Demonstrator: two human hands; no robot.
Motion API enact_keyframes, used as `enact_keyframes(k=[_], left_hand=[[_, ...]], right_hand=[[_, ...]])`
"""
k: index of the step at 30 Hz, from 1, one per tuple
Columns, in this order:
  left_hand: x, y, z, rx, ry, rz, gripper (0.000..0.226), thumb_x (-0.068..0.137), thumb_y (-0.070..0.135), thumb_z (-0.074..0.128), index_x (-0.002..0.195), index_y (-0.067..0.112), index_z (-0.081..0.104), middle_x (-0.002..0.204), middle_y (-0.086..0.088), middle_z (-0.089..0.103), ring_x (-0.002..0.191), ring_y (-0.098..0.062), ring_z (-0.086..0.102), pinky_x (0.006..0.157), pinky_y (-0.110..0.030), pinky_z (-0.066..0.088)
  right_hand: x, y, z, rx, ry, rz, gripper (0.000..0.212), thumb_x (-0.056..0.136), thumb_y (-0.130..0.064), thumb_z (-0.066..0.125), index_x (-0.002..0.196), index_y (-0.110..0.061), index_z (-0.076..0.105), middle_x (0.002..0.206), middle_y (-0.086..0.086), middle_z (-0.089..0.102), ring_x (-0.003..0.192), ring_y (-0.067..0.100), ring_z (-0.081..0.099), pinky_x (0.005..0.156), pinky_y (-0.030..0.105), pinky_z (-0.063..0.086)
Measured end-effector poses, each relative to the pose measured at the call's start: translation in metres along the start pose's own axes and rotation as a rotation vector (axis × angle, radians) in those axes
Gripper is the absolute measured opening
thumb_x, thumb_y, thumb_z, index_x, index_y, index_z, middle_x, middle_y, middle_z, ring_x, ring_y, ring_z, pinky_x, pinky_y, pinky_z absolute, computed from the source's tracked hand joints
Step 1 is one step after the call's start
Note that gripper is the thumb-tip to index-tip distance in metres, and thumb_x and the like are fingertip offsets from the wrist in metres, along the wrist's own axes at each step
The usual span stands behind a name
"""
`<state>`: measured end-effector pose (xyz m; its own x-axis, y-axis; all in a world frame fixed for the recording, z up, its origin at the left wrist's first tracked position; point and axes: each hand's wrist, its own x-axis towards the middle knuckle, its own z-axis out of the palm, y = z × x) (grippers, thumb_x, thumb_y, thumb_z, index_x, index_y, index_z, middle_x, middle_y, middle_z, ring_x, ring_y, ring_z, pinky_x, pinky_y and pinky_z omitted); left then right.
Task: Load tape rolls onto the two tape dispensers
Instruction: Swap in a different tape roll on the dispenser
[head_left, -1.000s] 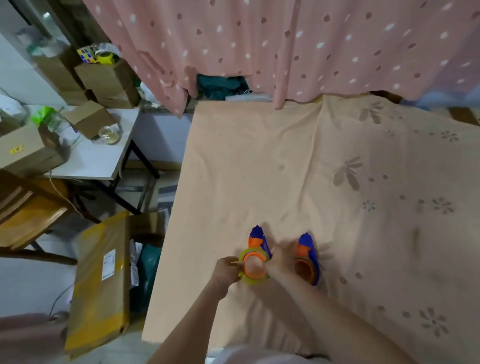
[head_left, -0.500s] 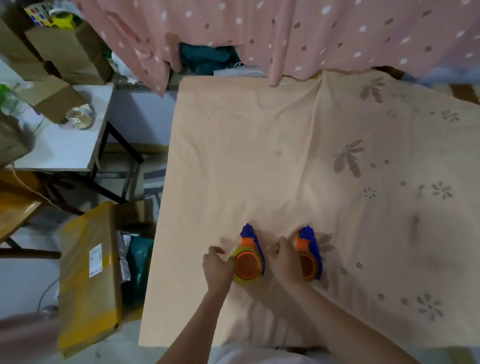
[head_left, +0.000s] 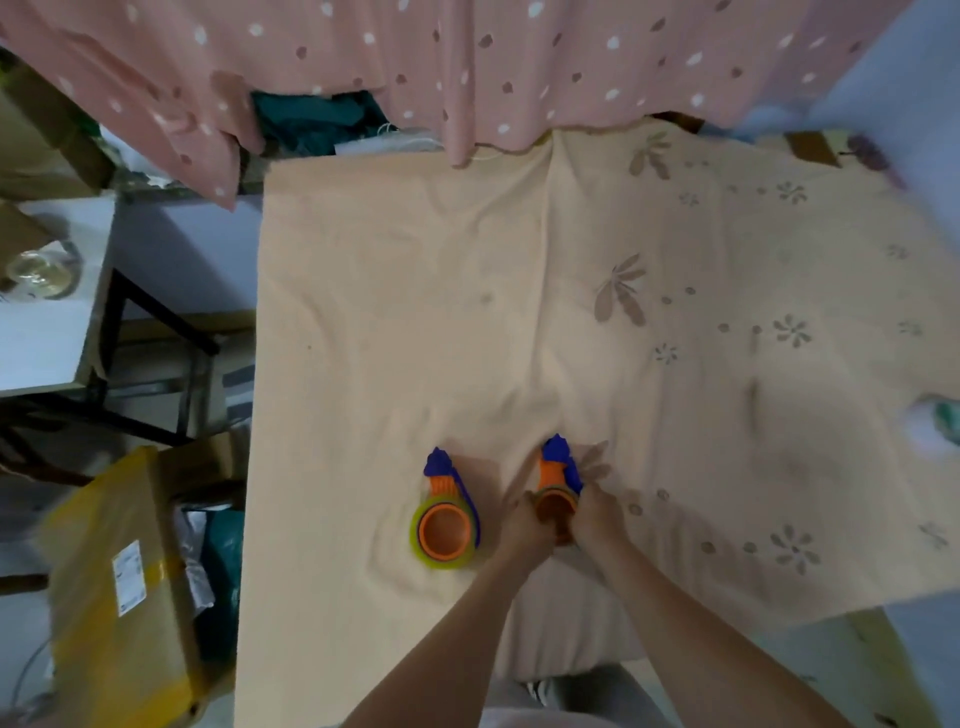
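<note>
Now that both hands have left the loaded blue-and-orange plastic tape dispenser with its yellow-green tape roll (head_left: 444, 530), the left hand (head_left: 524, 527) and right hand (head_left: 597, 517) close their fingers around the second blue-and-orange dispenser (head_left: 557, 486), just right of it on the peach cloth-covered counter (head_left: 363, 322). Judged: loading shifts to the second unit.

Two tape dispensers side by side on the cloth-covered bench (head_left: 395, 291), near its front edge: left dispenser (head_left: 448, 512) stands free with a tape roll (head_left: 418, 540) on its hub; right dispenser (head_left: 558, 483) sits between both hands, left hand (head_left: 525, 527) and right hand (head_left: 597, 519). Curtain (head_left: 467, 67) behind. Parcel (head_left: 124, 587) on floor to the left.
</note>
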<state>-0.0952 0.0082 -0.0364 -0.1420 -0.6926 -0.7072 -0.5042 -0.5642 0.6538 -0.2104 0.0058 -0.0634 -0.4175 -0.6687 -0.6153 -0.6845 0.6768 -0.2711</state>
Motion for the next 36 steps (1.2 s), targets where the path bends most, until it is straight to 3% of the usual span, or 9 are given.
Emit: enact_keyframes(k=[4,7,12,15,20,24,27,31,36], left_hand=[[-0.003,-0.005,-0.002,-0.16,0.043,-0.05,0.02,0.097,0.025,0.056,0.113,0.015,0.061,0.11,-0.008,0.07,0.091,-0.021,0.064,0.074,-0.026,0.047],[-0.004,0.004,-0.006,-0.345,0.068,-0.051,0.001,0.096,0.026,0.06,0.097,0.026,0.059,0.088,-0.002,0.064,0.076,-0.016,0.06,0.063,-0.026,0.049],[-0.013,0.054,0.014,-0.609,-0.177,-0.12,0.038,0.098,0.038,0.057,0.132,0.023,0.056,0.115,-0.005,0.062,0.087,-0.018,0.063,0.074,-0.036,0.055],[-0.026,0.086,0.044,-0.572,-0.283,0.059,0.045,0.083,0.052,0.067,0.126,0.038,0.064,0.125,-0.008,0.068,0.105,-0.029,0.07,0.088,-0.06,0.058],[-0.052,0.138,0.109,-0.573,-0.361,0.153,0.031,0.092,0.037,0.064,0.122,0.037,0.066,0.122,-0.009,0.071,0.109,-0.03,0.069,0.089,-0.054,0.059],[-0.07,0.17,0.169,-0.51,-0.356,0.167,0.019,0.097,0.033,0.059,0.115,0.037,0.065,0.106,-0.004,0.075,0.092,-0.023,0.073,0.068,-0.037,0.061],[-0.087,0.194,0.222,-0.464,-0.371,0.18,0.016,0.097,0.034,0.058,0.109,0.039,0.066,0.107,-0.007,0.074,0.093,-0.027,0.073,0.067,-0.038,0.061],[-0.102,0.221,0.302,-0.414,-0.393,0.199,0.05,0.08,0.048,0.067,0.127,0.031,0.064,0.115,-0.015,0.073,0.103,-0.037,0.071,0.078,-0.05,0.062],[-0.107,0.261,0.393,-0.444,-0.433,0.111,0.075,0.068,0.046,0.073,0.132,0.009,0.062,0.125,-0.034,0.063,0.112,-0.048,0.063,0.095,-0.063,0.052]], right_hand=[[0.006,0.006,-0.009,0.127,0.037,0.003,0.019,0.092,-0.026,0.057,0.098,-0.011,0.066,0.097,0.01,0.072,0.084,0.028,0.066,0.068,0.029,0.045],[-0.005,0.016,-0.031,0.242,0.001,-0.005,0.015,0.081,-0.029,0.069,0.087,-0.016,0.07,0.081,0.002,0.072,0.08,0.026,0.069,0.066,0.03,0.053],[-0.032,0.044,-0.087,0.527,-0.014,-0.01,0.018,0.083,-0.03,0.069,0.084,-0.012,0.073,0.079,0.008,0.075,0.073,0.022,0.071,0.062,0.027,0.053],[-0.049,0.061,-0.124,0.646,-0.001,-0.01,0.014,0.088,-0.024,0.067,0.095,-0.012,0.07,0.088,0.007,0.073,0.075,0.015,0.069,0.059,0.019,0.052],[-0.059,0.104,-0.176,0.72,0.145,0.027,0.008,0.09,-0.03,0.064,0.089,-0.022,0.064,0.083,-0.002,0.068,0.079,0.018,0.068,0.069,0.035,0.059],[-0.059,0.159,-0.215,0.71,0.194,0.035,0.018,0.091,-0.036,0.063,0.097,-0.02,0.068,0.089,0.003,0.07,0.079,0.02,0.068,0.063,0.03,0.057],[-0.06,0.212,-0.246,0.78,0.208,0.026,0.018,0.088,-0.032,0.065,0.096,-0.017,0.07,0.091,0.006,0.072,0.085,0.025,0.07,0.067,0.033,0.059],[-0.056,0.286,-0.291,0.823,0.233,0.051,0.018,0.086,-0.037,0.065,0.083,-0.02,0.07,0.084,0.004,0.072,0.082,0.022,0.069,0.075,0.035,0.058],[-0.052,0.372,-0.343,0.777,0.305,0.027,0.013,0.091,-0.032,0.061,0.089,-0.019,0.063,0.078,-0.003,0.063,0.076,0.015,0.059,0.058,0.02,0.045]])
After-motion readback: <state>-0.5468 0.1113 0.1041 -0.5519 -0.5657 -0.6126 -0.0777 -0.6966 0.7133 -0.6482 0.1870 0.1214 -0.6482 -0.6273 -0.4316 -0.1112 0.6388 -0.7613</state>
